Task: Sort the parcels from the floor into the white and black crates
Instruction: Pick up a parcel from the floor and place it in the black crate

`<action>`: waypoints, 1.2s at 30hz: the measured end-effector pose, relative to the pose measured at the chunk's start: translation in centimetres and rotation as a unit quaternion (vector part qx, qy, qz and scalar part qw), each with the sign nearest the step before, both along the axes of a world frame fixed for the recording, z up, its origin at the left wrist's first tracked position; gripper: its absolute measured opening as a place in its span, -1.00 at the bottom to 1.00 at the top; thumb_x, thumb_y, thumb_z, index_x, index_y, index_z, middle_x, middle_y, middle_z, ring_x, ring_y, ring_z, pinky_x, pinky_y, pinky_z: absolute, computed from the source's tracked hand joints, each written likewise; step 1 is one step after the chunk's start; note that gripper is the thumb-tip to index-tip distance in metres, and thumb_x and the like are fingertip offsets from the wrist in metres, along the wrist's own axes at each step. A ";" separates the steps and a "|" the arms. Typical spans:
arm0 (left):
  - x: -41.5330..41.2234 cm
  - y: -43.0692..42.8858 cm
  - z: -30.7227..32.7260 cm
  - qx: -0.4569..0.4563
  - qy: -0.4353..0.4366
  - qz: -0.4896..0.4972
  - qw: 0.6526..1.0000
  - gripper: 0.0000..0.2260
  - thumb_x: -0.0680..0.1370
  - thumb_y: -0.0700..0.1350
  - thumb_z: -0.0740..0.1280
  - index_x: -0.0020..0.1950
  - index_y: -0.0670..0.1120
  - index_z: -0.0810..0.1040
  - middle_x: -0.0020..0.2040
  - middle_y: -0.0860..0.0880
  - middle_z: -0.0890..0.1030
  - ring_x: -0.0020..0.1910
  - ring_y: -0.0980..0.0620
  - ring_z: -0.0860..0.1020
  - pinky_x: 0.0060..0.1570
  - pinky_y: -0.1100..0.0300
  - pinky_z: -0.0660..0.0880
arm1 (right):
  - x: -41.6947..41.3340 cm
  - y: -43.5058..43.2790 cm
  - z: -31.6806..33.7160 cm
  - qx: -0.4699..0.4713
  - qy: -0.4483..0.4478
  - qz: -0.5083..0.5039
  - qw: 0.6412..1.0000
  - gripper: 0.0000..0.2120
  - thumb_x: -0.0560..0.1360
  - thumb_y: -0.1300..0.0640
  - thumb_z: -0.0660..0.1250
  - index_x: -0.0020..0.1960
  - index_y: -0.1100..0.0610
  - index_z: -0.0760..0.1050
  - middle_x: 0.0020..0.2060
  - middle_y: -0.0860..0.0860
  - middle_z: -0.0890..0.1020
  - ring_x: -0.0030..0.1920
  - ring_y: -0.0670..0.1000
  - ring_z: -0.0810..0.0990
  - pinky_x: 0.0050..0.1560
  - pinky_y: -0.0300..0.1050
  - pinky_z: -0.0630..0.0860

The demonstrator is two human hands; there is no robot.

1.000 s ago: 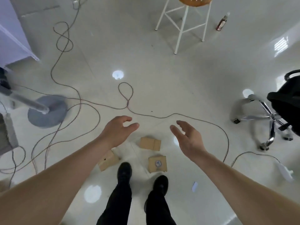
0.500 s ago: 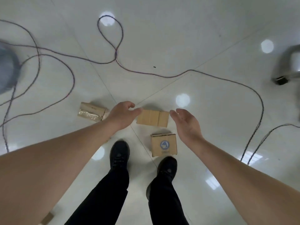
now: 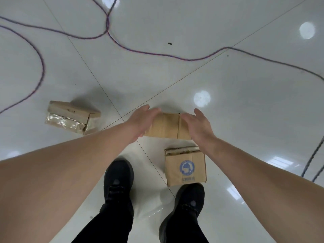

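Three brown cardboard parcels lie on the white tiled floor. The middle parcel (image 3: 166, 126) is plain and flat, just ahead of my feet. My left hand (image 3: 142, 120) is at its left end and my right hand (image 3: 198, 125) at its right end, both with straight fingers, reaching over the box; firm contact is not clear. A parcel with a blue round logo (image 3: 185, 168) lies by my right shoe. A taped parcel (image 3: 71, 117) lies to the left. No crate is in view.
A purple cable (image 3: 157, 54) snakes across the floor beyond the parcels and loops down the left side. Another dark cable (image 3: 313, 155) runs at the right edge. My black shoes (image 3: 119, 179) stand just behind the parcels.
The view has dropped closer to the floor. Both hands have moved down and inward, from hovering apart to flanking the ends of the middle parcel.
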State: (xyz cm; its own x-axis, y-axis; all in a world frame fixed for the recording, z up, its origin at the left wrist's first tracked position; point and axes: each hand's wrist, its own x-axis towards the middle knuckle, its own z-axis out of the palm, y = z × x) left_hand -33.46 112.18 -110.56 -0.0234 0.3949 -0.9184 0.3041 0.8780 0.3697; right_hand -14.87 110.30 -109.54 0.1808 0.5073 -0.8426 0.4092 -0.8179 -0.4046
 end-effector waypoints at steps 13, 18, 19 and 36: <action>-2.1 -0.7 -2.3 -0.085 0.028 0.068 0.994 -0.23 0.33 0.55 0.20 0.41 0.15 0.49 0.39 0.07 0.50 0.37 -0.09 0.43 0.15 -0.13 0.30 | 0.2 -1.8 -1.9 -0.012 -0.004 -0.080 0.997 -0.59 0.61 -0.22 0.17 -0.15 0.12 0.42 -0.28 0.00 0.43 -0.23 0.02 0.38 -0.18 -0.03 0.34; -1.4 0.4 -2.5 -0.047 0.012 0.058 0.997 -0.36 0.46 0.49 0.11 0.46 0.24 0.39 0.40 0.13 0.47 0.36 -0.08 0.44 0.17 -0.17 0.29 | 0.0 -1.4 -2.9 0.008 0.019 -0.073 0.997 -0.42 0.57 -0.31 0.16 0.48 -0.03 0.45 0.37 -0.05 0.55 0.38 0.04 0.48 0.40 0.10 0.40; -1.5 0.5 -2.6 -0.047 0.017 0.066 0.997 -0.37 0.48 0.49 0.10 0.45 0.22 0.41 0.38 0.10 0.49 0.35 -0.10 0.45 0.18 -0.18 0.30 | 0.0 -1.2 -3.0 0.009 0.019 -0.079 0.997 -0.43 0.56 -0.32 0.16 0.43 -0.02 0.48 0.33 -0.03 0.57 0.35 0.06 0.50 0.35 0.09 0.43; -1.1 -0.9 -3.2 -0.030 0.000 0.118 0.993 -0.50 0.60 0.41 0.01 0.19 0.16 0.58 0.07 0.09 0.68 0.11 0.06 0.57 0.39 -0.28 0.18 | -1.0 -2.5 -2.8 0.002 0.060 -0.135 0.989 -0.35 0.41 -0.39 0.06 0.28 -0.02 0.52 0.05 -0.06 0.67 0.10 0.02 0.58 0.19 0.07 0.50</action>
